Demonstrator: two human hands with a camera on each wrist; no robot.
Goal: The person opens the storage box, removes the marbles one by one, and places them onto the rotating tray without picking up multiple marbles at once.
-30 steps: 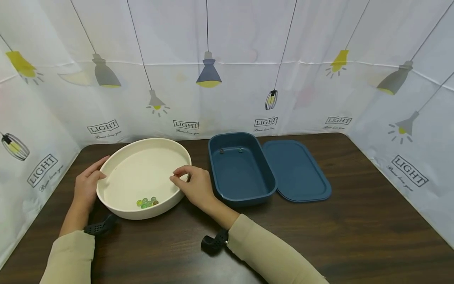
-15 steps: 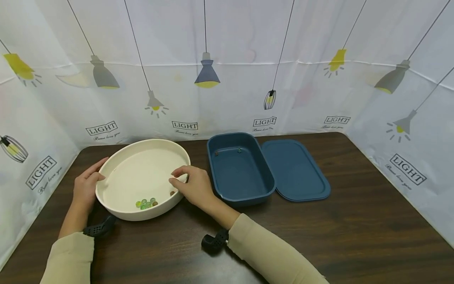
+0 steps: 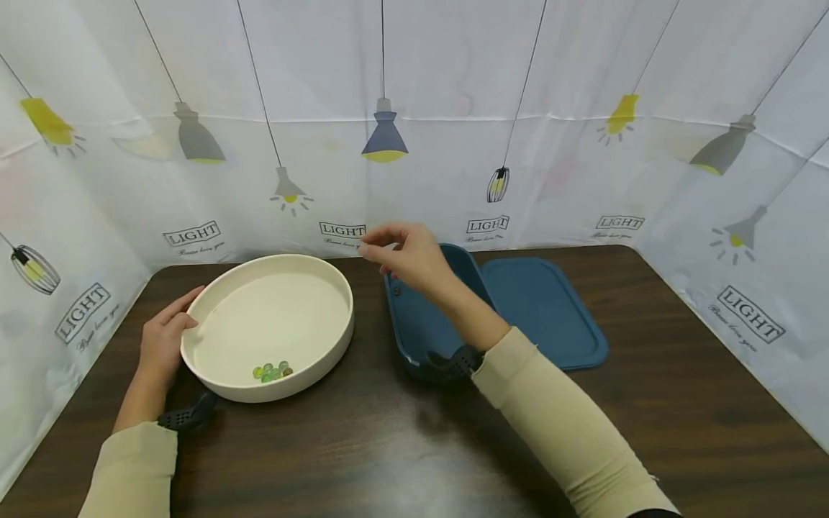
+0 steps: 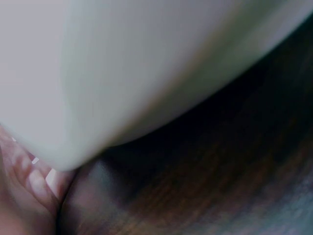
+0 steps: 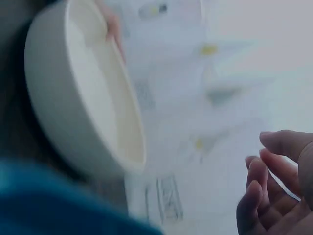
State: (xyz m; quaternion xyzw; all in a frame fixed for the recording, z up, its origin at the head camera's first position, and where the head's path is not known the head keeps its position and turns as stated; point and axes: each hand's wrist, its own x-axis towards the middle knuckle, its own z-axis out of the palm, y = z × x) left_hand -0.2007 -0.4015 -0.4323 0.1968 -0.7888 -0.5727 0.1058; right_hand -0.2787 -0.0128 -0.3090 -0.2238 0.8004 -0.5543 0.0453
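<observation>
My left hand (image 3: 163, 339) holds the left rim of a round cream tray (image 3: 333, 357), thumb over the edge. Several green, yellow and brown marbles (image 3: 273, 372) are clustered near the tray's front wall. Over the far left part of a blue rectangular container (image 3: 424, 324), my right hand (image 3: 414, 260) is raised with thumb and index finger drawn together in a pinch. Whatever marble sits between those fingertips is hidden. In the right wrist view the same hand (image 5: 281, 181) shows its other fingers curled. A dark marble (image 3: 397, 291) lies inside the container, whose far right part is covered by the hand.
A flat blue lid (image 3: 544, 309) lies on the dark wooden table (image 3: 363, 460), right of the container. Behind the table hangs a white curtain (image 3: 434, 180) printed with lamps. Black wrist cameras (image 3: 191, 415) sit on both wrists.
My right hand has lifted from the tray and moved up and right over the container. The brown marble beside its fingers has gone from the tray. My left hand stays on the rim.
</observation>
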